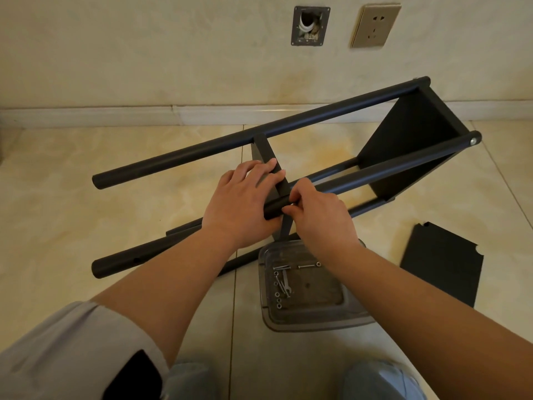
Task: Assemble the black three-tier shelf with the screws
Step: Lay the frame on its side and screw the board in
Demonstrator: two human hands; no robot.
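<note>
The black shelf frame (259, 134) lies on its side on the tiled floor, with round black poles running from lower left to upper right. One black panel (409, 151) is fixed at the far right end. A second panel (266, 151) stands in the middle between the poles. My left hand (242, 203) rests on that middle panel's edge, its thumb under the near pole (375, 177). My right hand (320, 215) pinches something small at the pole where it meets the panel; what it pinches is hidden. A clear tray (323, 316) of screws (281, 267) and a small wrench lies below my hands.
A loose black panel (441, 264) lies flat on the floor at the right. The wall with a socket (375, 26) and an open box hole (310, 26) stands behind the frame. My knees are at the bottom edge.
</note>
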